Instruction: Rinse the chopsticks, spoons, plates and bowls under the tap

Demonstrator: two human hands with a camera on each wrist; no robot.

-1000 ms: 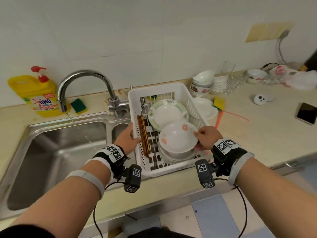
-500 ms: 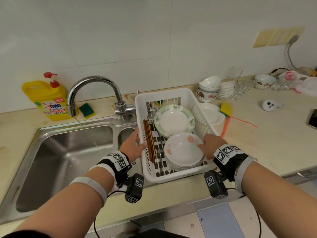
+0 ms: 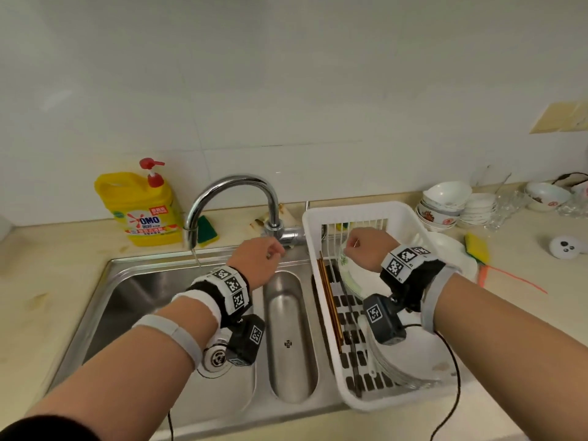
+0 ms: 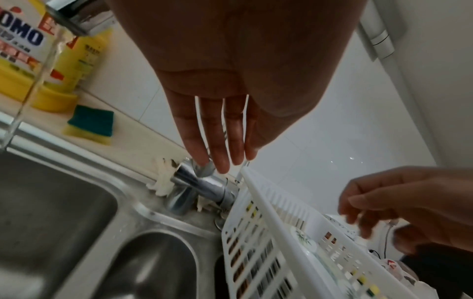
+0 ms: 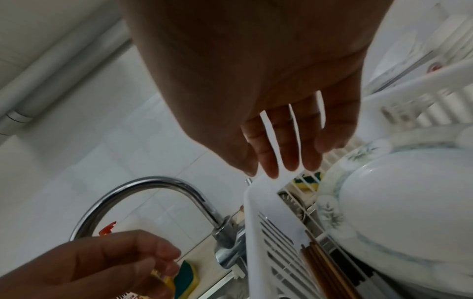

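A white dish basket (image 3: 356,210) stands at the right end of the steel sink (image 3: 133,300). It holds brown chopsticks (image 3: 331,300), a green-rimmed plate (image 3: 350,275) leaning at the back, and a stack of white plates (image 3: 410,361) at the front. The curved tap (image 3: 235,186) runs a thin stream of water (image 3: 196,259). My left hand (image 3: 276,253) hovers empty at the tap's base (image 3: 288,238), its fingers (image 4: 221,159) straight and just above the metal. My right hand (image 3: 350,246) hangs empty over the basket's far end, fingers (image 5: 271,163) straight above the rim (image 5: 261,194).
A yellow detergent bottle (image 3: 143,211) and a green-yellow sponge (image 3: 206,230) stand behind the sink. More bowls (image 3: 445,202), glasses and a plate (image 3: 451,253) sit on the counter right of the basket. A narrow middle basin (image 3: 288,338) separates the main sink from the basket.
My right hand laid the white plate on the stack and let go. Both hands left the basket's near part and moved away from me, the left to the tap's base, the right over the far rim.
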